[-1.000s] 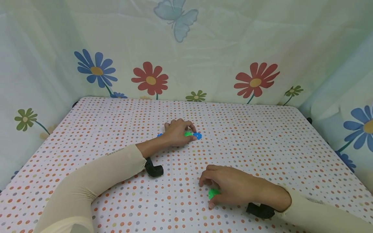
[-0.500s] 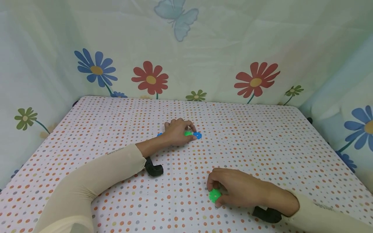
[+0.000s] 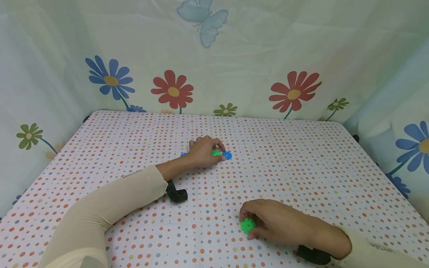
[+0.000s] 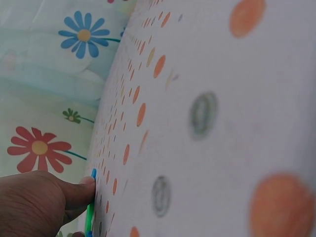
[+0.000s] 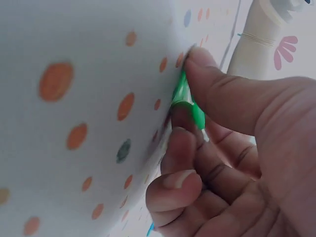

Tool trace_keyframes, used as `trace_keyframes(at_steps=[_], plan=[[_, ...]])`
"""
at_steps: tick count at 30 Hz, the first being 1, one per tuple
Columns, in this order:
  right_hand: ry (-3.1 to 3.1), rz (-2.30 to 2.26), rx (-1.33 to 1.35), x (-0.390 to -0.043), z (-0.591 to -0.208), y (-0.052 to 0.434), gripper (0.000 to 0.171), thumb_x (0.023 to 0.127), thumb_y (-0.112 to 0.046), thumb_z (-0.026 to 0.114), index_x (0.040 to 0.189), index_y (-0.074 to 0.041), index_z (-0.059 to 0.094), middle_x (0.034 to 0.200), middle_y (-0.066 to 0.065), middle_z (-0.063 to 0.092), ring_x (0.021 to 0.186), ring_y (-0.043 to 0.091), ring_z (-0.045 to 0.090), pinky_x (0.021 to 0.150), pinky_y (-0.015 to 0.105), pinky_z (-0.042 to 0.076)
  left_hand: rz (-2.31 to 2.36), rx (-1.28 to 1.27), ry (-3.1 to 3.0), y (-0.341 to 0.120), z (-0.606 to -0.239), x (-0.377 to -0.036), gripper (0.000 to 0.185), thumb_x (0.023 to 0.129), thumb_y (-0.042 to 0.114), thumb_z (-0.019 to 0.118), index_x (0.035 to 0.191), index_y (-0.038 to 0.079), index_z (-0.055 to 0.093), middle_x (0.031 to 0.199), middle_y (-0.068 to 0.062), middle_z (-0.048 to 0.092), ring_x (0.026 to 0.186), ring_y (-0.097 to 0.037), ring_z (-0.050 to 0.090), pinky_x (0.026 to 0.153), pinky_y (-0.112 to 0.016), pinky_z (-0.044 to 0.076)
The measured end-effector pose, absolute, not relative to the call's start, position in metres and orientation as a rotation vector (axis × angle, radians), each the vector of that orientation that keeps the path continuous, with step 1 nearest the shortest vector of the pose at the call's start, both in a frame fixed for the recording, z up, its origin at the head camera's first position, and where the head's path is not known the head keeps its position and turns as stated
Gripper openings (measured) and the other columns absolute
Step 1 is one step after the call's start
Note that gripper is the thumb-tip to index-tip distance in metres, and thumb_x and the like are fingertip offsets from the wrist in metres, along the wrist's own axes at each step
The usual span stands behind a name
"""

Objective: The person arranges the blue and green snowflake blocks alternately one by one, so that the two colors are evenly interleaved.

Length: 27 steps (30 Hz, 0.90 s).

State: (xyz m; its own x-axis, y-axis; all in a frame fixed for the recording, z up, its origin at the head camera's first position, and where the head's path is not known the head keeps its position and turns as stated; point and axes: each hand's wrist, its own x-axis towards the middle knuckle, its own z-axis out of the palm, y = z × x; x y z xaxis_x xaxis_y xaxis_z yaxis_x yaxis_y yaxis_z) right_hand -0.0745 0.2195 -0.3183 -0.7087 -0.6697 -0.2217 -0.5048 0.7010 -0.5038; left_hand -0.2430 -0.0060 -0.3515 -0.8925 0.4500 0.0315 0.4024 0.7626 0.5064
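Note:
At the far middle of the table, my left hand (image 3: 202,152) bends over a row of flat notched plastic discs. Its thumb and index finger pinch the row where a green disc (image 3: 216,153) meets a blue disc (image 3: 226,155). Another blue disc (image 3: 183,154) peeks out on the left, and the palm hides what lies between. Closer to the front, my right hand (image 3: 279,221) pinches a green notched disc (image 3: 248,225) low at the table, thumb on its near edge and a finger on its far edge. The right wrist view shows this green disc (image 5: 181,88) partly behind the fingers.
A dotted white cloth covers the table (image 3: 301,160). Behind it hangs a curtain (image 3: 234,56) printed with flowers and a butterfly. Black wrist mounts (image 3: 176,193) sit below both wrists, the left one close over the cloth.
The right hand has drawn back slightly right and towards the front, and its fingers have closed onto the green disc, now more exposed. The left hand has stayed in place.

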Motion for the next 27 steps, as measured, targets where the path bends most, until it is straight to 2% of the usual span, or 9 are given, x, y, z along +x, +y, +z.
trace_keyframes(at_steps=[6,12,19,23,27], plan=[[2.547,-0.619,-0.948,-0.0764,-0.3174,0.2208,0.027,0.082,-0.036,0.078,0.105,-0.027,0.067,0.083,-0.019,0.055,0.069,-0.004,0.047,0.063,0.017,0.045,0.785,0.700,2.861,-0.0067,-0.3513,-0.2430,0.024,0.088,0.045,0.071,0.109,0.033,0.068,0.116,-0.001,0.059,0.111,-0.026,0.049,0.088,-0.049,0.029],[2.610,-0.648,-1.015,-0.0792,-0.3176,0.2215,0.029,0.083,-0.034,0.078,0.108,-0.021,0.072,0.090,-0.019,0.062,0.071,-0.005,0.048,0.063,0.016,0.046,0.779,0.709,2.862,-0.0063,-0.3495,-0.2425,0.024,0.089,0.044,0.071,0.110,0.033,0.068,0.116,-0.001,0.060,0.110,-0.026,0.050,0.087,-0.048,0.029],[2.651,-0.650,-1.096,-0.0816,-0.3205,0.2233,0.033,0.084,-0.037,0.074,0.114,-0.021,0.073,0.081,-0.021,0.054,0.068,-0.004,0.043,0.061,0.016,0.042,0.781,0.698,2.860,-0.0052,-0.3488,-0.2416,0.024,0.089,0.044,0.071,0.110,0.032,0.068,0.117,-0.001,0.061,0.110,-0.026,0.049,0.088,-0.048,0.029],[2.643,-0.660,-1.120,-0.0822,-0.3204,0.2243,0.034,0.085,-0.033,0.074,0.117,-0.021,0.073,0.086,-0.020,0.059,0.071,-0.005,0.045,0.063,0.016,0.044,0.780,0.691,2.866,-0.0052,-0.3485,-0.2414,0.025,0.088,0.044,0.071,0.110,0.033,0.068,0.117,-0.001,0.060,0.111,-0.026,0.049,0.090,-0.048,0.029],[2.633,-0.629,-1.156,-0.0812,-0.3171,0.2265,0.035,0.087,-0.027,0.073,0.121,-0.020,0.071,0.094,-0.017,0.065,0.081,-0.005,0.051,0.069,0.018,0.048,0.775,0.682,2.867,-0.0053,-0.3491,-0.2410,0.025,0.088,0.045,0.071,0.110,0.033,0.068,0.116,-0.001,0.059,0.111,-0.025,0.049,0.091,-0.049,0.029]])
